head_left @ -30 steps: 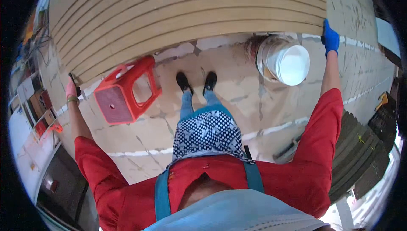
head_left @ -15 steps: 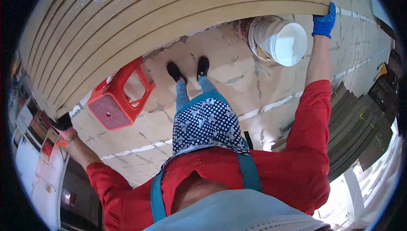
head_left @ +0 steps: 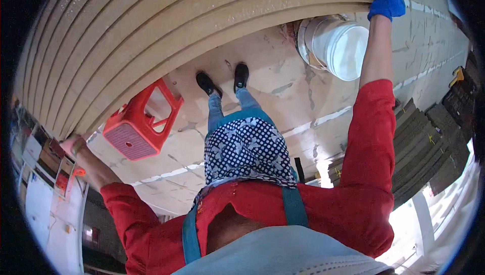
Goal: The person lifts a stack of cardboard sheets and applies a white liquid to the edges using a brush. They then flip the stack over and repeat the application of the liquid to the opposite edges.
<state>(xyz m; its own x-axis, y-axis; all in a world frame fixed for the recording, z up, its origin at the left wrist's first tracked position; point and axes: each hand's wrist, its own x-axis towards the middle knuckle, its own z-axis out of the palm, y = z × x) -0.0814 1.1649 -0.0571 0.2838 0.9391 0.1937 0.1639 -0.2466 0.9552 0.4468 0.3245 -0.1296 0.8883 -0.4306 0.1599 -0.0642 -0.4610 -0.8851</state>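
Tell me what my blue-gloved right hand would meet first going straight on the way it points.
Most likely the wide, tan, ridged board: the right hand already seems to hold its edge, though depth there is unclear.

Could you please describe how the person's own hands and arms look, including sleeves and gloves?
The right hand wears a bright blue glove that ends at the wrist. The left hand is too small and blurred to tell what it wears. The right sleeve and left sleeve are plain red and end near the elbows, leaving the forearms uncovered.
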